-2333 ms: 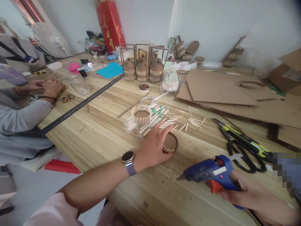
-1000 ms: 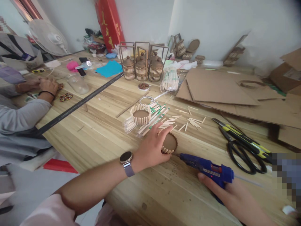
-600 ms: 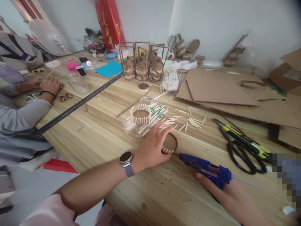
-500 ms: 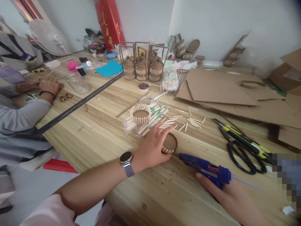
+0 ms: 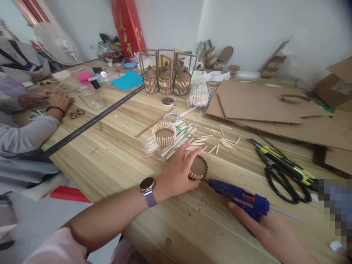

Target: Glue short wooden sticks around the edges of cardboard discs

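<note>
My left hand [image 5: 180,170], with a watch on its wrist, is closed around the left side of a round brown cardboard base [image 5: 199,167] that has short wooden sticks along part of its near edge. My right hand [image 5: 264,223] grips a blue glue gun [image 5: 236,196], its nozzle at the base's near edge. A ring-shaped cup of upright sticks [image 5: 164,135] stands on wrapped sticks [image 5: 156,147] just beyond my left hand. Loose cut sticks [image 5: 227,143] lie scattered past the base.
Black scissors [image 5: 286,183] and a yellow-black cutter [image 5: 288,163] lie at the right, below cardboard sheets [image 5: 255,102]. Lidded stick baskets [image 5: 165,80] stand behind, near a bowl of brown balls [image 5: 168,101]. At the left, another person's hands [image 5: 56,101] hold beads.
</note>
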A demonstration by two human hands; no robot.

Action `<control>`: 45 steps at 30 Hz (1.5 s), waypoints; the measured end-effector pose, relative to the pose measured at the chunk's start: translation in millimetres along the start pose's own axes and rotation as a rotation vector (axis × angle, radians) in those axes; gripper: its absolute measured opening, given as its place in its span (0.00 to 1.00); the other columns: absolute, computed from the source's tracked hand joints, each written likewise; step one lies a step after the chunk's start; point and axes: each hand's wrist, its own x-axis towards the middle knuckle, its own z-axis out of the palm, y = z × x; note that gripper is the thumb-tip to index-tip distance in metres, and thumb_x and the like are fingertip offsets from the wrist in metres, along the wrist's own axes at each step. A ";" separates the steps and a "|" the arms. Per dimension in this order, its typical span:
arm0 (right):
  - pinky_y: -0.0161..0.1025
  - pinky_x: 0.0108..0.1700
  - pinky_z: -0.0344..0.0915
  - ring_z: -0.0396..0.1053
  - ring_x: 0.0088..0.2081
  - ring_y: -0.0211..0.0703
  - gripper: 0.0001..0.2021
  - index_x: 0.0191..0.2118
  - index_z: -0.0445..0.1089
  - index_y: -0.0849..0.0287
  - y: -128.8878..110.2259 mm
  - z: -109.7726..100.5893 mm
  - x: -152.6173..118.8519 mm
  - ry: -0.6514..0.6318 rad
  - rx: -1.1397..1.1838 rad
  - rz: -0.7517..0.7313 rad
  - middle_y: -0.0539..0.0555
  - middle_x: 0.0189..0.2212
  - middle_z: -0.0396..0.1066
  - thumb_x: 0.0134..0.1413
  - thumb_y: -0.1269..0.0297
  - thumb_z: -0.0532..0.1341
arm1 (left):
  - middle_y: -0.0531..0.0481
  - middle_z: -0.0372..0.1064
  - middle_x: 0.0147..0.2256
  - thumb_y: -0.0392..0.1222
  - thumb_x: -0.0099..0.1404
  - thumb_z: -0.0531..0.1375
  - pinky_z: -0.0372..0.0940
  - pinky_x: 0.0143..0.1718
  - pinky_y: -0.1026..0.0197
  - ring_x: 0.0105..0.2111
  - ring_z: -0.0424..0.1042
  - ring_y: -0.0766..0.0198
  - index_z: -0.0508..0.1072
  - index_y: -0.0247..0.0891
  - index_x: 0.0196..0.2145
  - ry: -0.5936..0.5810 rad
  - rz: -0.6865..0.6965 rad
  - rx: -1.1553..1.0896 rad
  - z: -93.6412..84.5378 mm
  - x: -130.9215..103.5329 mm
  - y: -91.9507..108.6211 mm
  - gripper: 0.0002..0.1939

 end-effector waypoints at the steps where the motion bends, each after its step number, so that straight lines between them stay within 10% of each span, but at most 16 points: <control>1: 0.44 0.38 0.76 0.78 0.37 0.53 0.18 0.39 0.79 0.55 -0.9 -0.3 0.3 -0.005 0.003 -0.001 0.56 0.36 0.81 0.56 0.49 0.57 | 0.37 0.45 0.62 0.35 0.51 0.67 0.55 0.61 0.42 0.64 0.49 0.45 0.50 0.44 0.63 0.000 -0.002 -0.003 -0.1 0.0 0.2 0.46; 45: 0.43 0.38 0.75 0.79 0.37 0.54 0.15 0.38 0.77 0.54 -7.9 -1.2 2.4 0.013 -0.005 -0.042 0.55 0.35 0.81 0.56 0.52 0.57 | 0.37 0.46 0.61 0.35 0.51 0.67 0.56 0.60 0.42 0.64 0.50 0.46 0.50 0.45 0.62 0.011 0.006 -0.009 0.0 -0.1 0.6 0.46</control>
